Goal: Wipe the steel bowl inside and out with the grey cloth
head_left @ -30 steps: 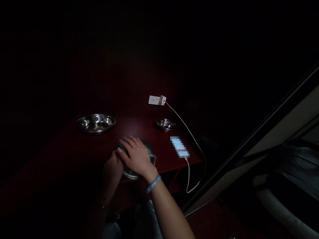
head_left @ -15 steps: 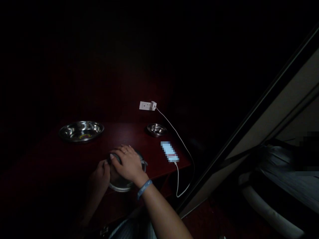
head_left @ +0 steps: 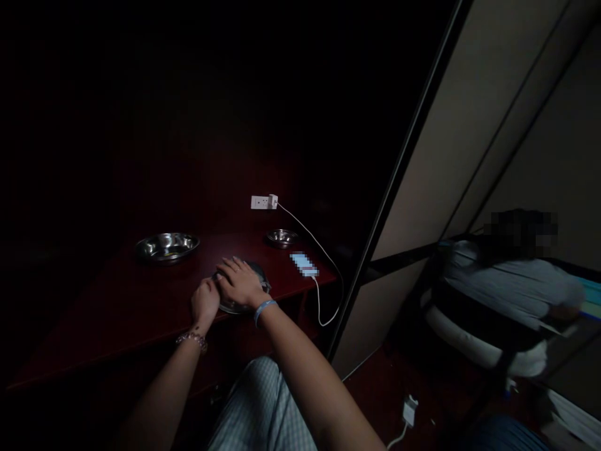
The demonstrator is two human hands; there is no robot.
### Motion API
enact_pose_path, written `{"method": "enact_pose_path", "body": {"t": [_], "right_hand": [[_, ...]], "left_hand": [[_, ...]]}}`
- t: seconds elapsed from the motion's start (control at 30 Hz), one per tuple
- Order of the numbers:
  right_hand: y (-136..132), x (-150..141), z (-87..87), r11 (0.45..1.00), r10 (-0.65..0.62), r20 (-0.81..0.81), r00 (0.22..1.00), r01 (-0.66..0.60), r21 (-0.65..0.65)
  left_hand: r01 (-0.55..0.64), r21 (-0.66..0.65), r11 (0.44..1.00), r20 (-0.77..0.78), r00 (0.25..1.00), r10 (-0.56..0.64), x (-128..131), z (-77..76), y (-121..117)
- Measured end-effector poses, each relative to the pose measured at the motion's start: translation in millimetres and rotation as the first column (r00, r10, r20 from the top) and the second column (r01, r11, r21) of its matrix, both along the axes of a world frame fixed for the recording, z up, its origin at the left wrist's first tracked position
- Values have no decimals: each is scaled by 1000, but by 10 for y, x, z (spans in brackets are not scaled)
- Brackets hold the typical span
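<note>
Close to the table's front edge is a round metal bowl [head_left: 233,307], mostly covered by my hands. Some dark material [head_left: 259,274] shows at its right side, too dim to identify. My right hand [head_left: 240,283] lies across the top of the bowl, fingers stretched out and a little apart; a blue band circles that wrist. At the left rim, my left hand [head_left: 205,302] is closed with fingers curled against the bowl. A beaded bracelet is on the left wrist.
A large steel basin [head_left: 168,257] and a small steel bowl [head_left: 282,238] stand on the dark red table [head_left: 141,313]. A phone [head_left: 304,264] charges by a white cable from a wall outlet [head_left: 260,202]. Beyond a partition [head_left: 413,188], a person [head_left: 502,282] sits on a chair.
The view has swung right, showing more of the partition and the seated person. Both hands stay at the bowl, the right one still flat over it.
</note>
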State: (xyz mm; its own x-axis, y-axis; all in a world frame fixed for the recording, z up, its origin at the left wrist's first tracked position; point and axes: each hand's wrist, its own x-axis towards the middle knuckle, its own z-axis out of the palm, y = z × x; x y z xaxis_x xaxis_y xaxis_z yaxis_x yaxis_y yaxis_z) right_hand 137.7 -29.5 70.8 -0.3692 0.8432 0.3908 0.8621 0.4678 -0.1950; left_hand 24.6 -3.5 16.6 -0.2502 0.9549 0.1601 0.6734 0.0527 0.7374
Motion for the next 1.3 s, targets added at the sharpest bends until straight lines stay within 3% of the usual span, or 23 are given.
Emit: {"method": "enact_pose_path", "body": {"t": [0.37, 0.57, 0.97, 1.3], "right_hand": [[77, 12, -12, 1000, -7, -11, 1000, 7, -19], [259, 9, -45, 997, -55, -6, 998, 54, -61], [517, 29, 25, 987, -84, 102, 991, 96, -128], [589, 86, 55, 978, -74, 76, 994, 87, -187]], "left_hand": [[5, -48, 999, -71, 997, -8, -1, 8, 30], [-2, -86, 996, -103, 995, -7, 32, -2, 32], [-14, -104, 994, -84, 996, 5, 74, 21, 60], [-41, -100, 994, -100, 994, 31, 82, 20, 55]]}}
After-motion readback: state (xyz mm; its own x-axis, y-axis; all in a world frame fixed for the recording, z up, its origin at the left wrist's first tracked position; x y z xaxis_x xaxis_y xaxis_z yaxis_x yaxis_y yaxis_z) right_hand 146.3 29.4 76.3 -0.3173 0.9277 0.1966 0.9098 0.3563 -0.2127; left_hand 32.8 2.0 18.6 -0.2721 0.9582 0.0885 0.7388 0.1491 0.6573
